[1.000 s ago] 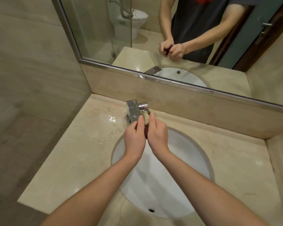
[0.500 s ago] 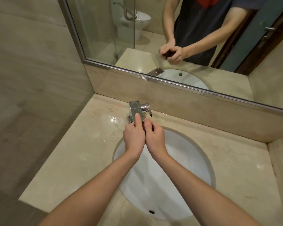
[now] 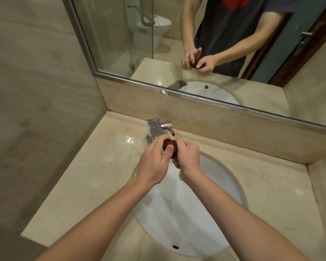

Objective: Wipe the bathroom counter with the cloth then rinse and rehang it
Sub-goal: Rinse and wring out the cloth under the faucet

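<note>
A small dark brown cloth (image 3: pixel 171 146), bunched into a wad, is held between both hands just in front of the chrome faucet (image 3: pixel 155 129). My left hand (image 3: pixel 153 162) grips it from the left with the thumb pressed on top. My right hand (image 3: pixel 188 157) closes on it from the right. Both hands hover over the back rim of the white oval sink (image 3: pixel 211 213). A thin trickle of water falls below my right hand into the basin. Most of the cloth is hidden inside the hands.
The beige marble counter (image 3: pixel 94 178) surrounds the sink, wet and shiny left of the faucet. A framed mirror (image 3: pixel 120 44) runs along the back wall above a marble backsplash. Tiled wall stands at the left; the counter's front edge drops off at lower left.
The hands have parted slightly and turned, so the brown wad now shows between them; before, they were pressed palm to palm around it. The camera has moved closer.
</note>
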